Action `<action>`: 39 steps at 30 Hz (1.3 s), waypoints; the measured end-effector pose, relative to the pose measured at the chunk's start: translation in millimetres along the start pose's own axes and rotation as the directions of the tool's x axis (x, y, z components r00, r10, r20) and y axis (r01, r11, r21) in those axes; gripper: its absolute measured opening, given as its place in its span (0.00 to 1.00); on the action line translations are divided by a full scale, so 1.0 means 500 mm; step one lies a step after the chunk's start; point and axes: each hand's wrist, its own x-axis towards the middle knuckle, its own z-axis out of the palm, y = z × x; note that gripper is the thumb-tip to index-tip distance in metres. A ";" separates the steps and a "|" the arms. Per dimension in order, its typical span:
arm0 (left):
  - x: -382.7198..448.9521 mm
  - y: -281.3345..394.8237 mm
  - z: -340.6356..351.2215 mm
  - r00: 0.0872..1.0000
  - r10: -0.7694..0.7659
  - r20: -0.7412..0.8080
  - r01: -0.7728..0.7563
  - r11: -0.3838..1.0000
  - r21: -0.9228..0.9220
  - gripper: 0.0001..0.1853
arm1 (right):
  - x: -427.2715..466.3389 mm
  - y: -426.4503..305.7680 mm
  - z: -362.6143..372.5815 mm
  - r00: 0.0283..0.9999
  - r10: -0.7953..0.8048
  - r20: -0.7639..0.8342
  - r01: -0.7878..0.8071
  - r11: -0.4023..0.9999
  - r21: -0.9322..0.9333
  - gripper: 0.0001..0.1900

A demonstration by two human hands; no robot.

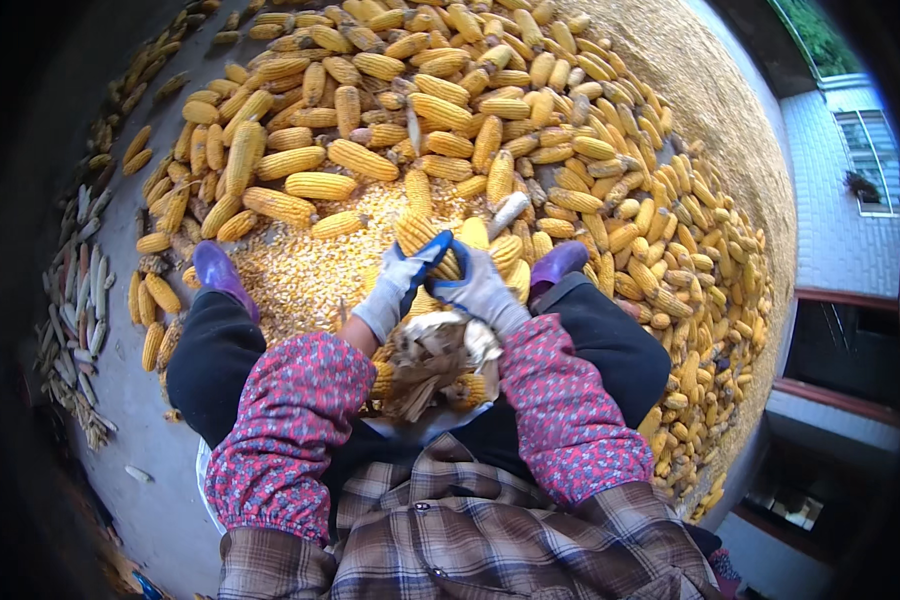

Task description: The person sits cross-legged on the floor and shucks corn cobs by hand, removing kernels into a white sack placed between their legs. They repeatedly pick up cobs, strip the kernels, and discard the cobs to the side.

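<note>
Both hands wear grey work gloves with blue-coated fingers and meet on one yellow corn cob (415, 232) between the knees. My left hand (405, 277) grips it from the left, thumb and fingers closed around its side. Against its right side my right hand (472, 274) is closed. Below the hands, dry brown husks (431, 352) lie over more cobs in the lap. Loose kernels (307, 266) cover the ground just ahead and to the left. A pale stripped cob (508, 213) rests beyond the right hand.
A large heap of corn cobs (439, 112) spreads ahead and down the right side, bordered by a broad bed of loose grain (667, 60). Stripped cobs (82, 292) are piled at the far left on the concrete floor (150, 442). Purple boots (221, 274) flank the kernels. A white-tiled building (844, 195) stands at right.
</note>
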 end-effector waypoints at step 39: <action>-0.100 0.161 0.020 0.915 -0.082 0.395 -0.402 -0.263 0.877 0.32 | -0.124 -0.110 0.214 0.635 -0.024 0.772 0.417 0.852 -0.317 0.12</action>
